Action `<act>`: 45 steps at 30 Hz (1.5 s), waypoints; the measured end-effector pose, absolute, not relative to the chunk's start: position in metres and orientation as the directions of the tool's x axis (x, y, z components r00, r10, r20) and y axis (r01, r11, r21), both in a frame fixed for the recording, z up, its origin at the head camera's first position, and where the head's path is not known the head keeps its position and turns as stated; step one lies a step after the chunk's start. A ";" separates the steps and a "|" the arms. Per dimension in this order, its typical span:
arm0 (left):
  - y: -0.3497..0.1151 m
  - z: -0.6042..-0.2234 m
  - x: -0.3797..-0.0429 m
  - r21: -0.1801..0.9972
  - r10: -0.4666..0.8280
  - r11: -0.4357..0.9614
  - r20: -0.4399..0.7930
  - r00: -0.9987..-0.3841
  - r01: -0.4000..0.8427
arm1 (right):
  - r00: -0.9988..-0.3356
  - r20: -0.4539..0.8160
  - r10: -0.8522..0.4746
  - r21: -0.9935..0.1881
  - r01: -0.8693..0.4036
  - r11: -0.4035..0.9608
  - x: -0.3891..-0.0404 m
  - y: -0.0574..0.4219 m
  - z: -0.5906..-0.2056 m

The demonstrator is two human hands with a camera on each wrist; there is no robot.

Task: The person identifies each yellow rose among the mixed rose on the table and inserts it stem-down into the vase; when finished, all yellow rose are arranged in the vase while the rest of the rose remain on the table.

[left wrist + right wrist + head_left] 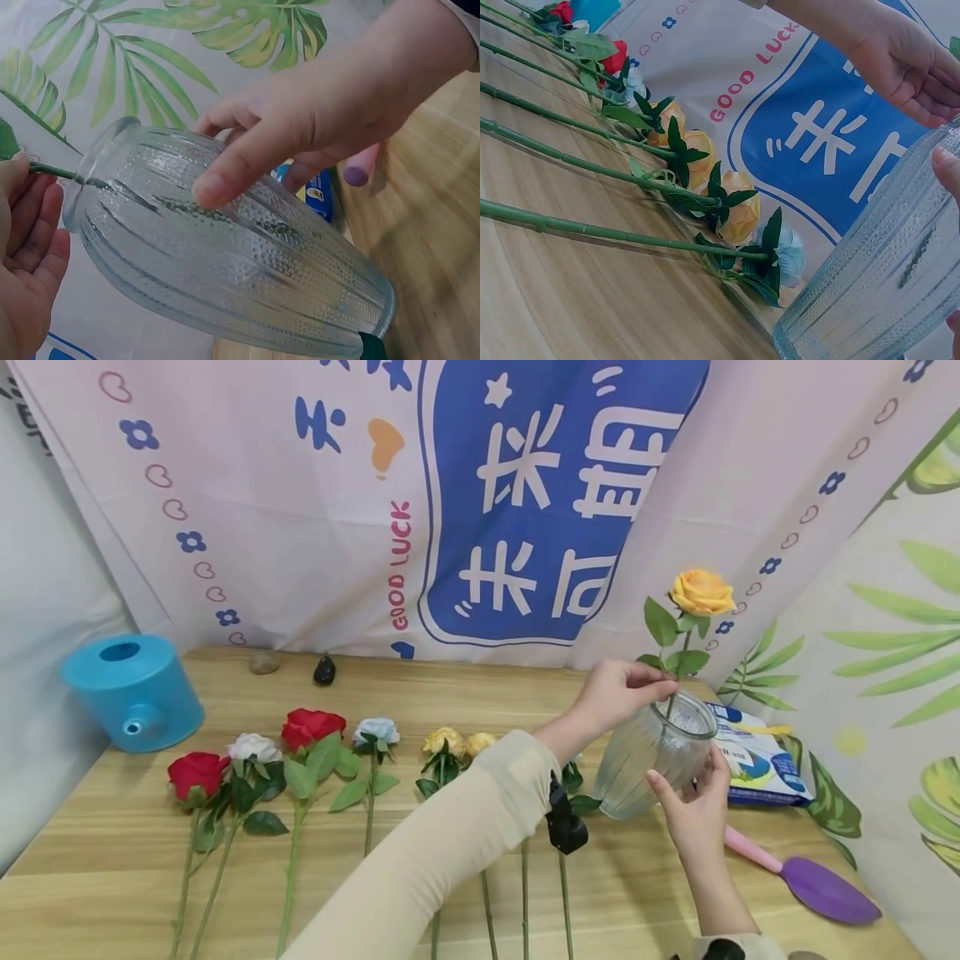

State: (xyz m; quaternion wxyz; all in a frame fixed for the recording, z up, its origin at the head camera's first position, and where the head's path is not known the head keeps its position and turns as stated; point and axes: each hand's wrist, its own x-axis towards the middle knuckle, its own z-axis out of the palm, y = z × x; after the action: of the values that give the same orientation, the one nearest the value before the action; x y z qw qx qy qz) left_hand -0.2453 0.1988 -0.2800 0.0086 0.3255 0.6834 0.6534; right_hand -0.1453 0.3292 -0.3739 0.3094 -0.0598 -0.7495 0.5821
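A yellow rose (702,592) stands upright at the mouth of a ribbed glass vase (637,760), its stem (131,196) running down inside the glass. My left hand (618,693) pinches that stem between thumb and fingers, just over the vase rim. Lower down, my right hand (693,806) grips the side of the vase with thumb and fingers spread around it. The vase leans, mouth to the right in the head view. Part of the right hand's fingers is hidden behind the glass in the left wrist view.
Left of the vase lie several roses: red (313,727), white (255,747), light blue (787,251) and yellow (737,206). A blue watering can (142,693) and two stones, brown (263,662) and black (325,671), sit farther back. Rightward are a blue-white packet (765,772) and a purple trowel (828,889).
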 end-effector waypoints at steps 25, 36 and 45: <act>0.186 -0.284 -0.247 0.873 0.418 0.181 0.349 -0.839 0.454 | -0.790 0.391 0.472 -0.910 -0.256 0.325 -0.147 0.327 -0.376; 0.131 -0.272 -0.251 0.954 0.424 0.026 0.261 -0.867 0.300 | -0.780 0.399 0.483 -0.909 -0.266 0.321 -0.144 0.326 -0.374; 0.008 -0.295 -0.247 0.986 0.373 0.089 0.099 -0.923 0.141 | -0.789 0.385 0.479 -0.917 -0.267 0.297 -0.142 0.323 -0.375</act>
State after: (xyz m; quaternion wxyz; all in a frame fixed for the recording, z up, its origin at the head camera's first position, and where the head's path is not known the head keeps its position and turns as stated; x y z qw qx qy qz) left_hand -0.2470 0.0081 -0.2948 0.0889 0.1755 0.7324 0.6519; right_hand -0.1419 0.3226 -0.3748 0.3170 -0.0714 -0.7403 0.5885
